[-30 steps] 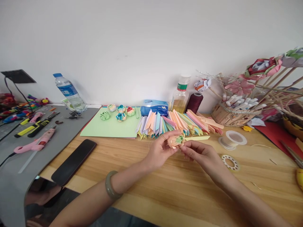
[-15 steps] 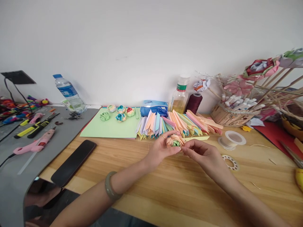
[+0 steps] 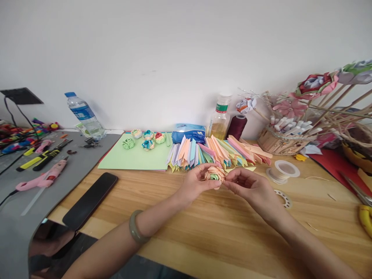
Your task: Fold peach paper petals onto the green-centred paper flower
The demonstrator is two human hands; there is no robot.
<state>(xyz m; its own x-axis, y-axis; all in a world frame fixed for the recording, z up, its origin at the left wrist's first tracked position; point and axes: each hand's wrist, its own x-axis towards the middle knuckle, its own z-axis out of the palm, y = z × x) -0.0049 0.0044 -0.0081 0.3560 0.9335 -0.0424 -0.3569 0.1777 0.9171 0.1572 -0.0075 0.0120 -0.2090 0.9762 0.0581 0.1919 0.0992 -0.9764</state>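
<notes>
A folded paper flower with peach outer petals and a green centre is held up over the table. My left hand grips it from the left, thumb below and fingers behind. At its right edge, the thumb and forefinger of my right hand are pinched together on the rim; whether they also hold a thread cannot be made out. Just behind the flower lie fanned bundles of folded paper strips in several colours. Several finished paper flowers rest on a green paper sheet to the left.
A thread spool and a white ring are right of my hands. A phone and a pink glue gun lie left. Bottles, a maroon thread cone and a stick basket stand behind; scissors lie far right.
The paper flower has tilted slightly in my fingers, with its face turned more toward me. Both hands keep their hold, and the view has shifted a little.
</notes>
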